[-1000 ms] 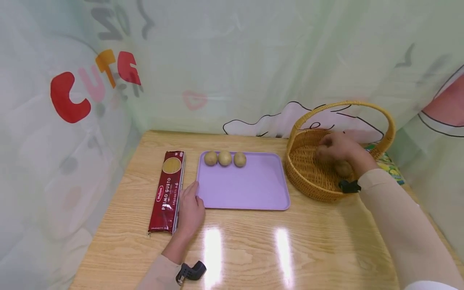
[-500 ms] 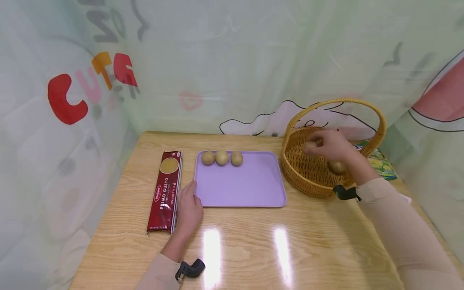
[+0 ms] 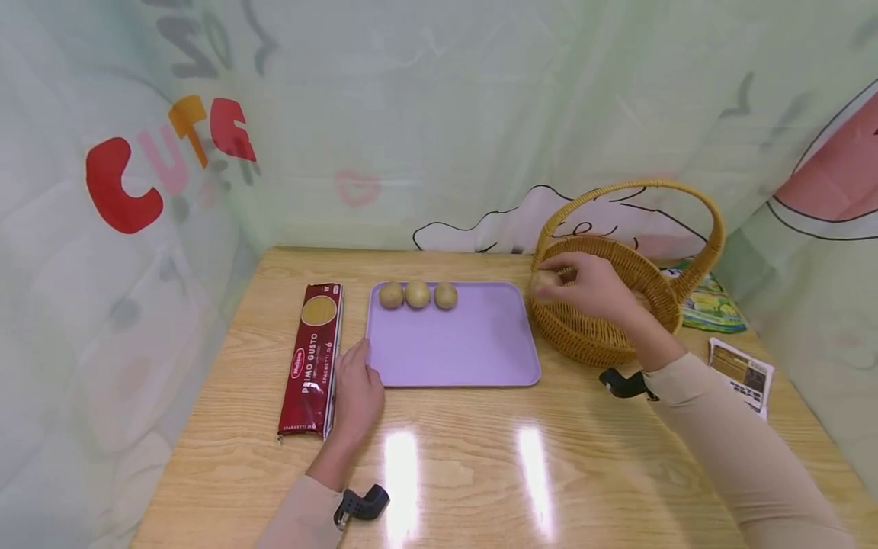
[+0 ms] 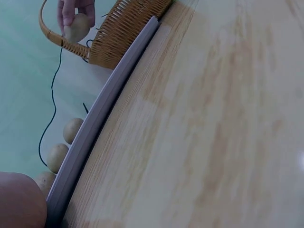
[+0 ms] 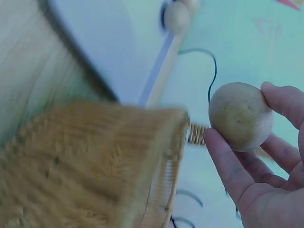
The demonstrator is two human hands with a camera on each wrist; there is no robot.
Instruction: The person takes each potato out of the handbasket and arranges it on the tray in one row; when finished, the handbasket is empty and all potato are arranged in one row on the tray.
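Observation:
In the right wrist view my right hand (image 5: pixel 270 190) holds a round, pale brown potato (image 5: pixel 240 116) between thumb and fingers. The head view puts this right hand (image 3: pixel 593 286) over the left rim of the wicker basket (image 3: pixel 583 339), above the table. Three similar potatoes (image 3: pixel 418 294) sit in a row along the back left of the lilac tray (image 3: pixel 453 343). My left hand (image 3: pixel 358 396) rests at the tray's front left corner, its fingers along the left edge. Only a blurred part of the left hand (image 4: pixel 21 202) shows in the left wrist view.
A red spaghetti packet (image 3: pixel 312 362) lies just left of the left hand. The basket's tall handle (image 3: pixel 645 184) arches beside the right hand. Behind and right of the basket are a colourful packet (image 3: pixel 709 305) and a white-and-brown packet (image 3: pixel 744 374). A printed curtain (image 3: pixel 425 130) hangs behind the table.
My right hand has lifted out of the basket and moved left with a potato, to above the basket's left rim. The left hand stays at the tray's corner.

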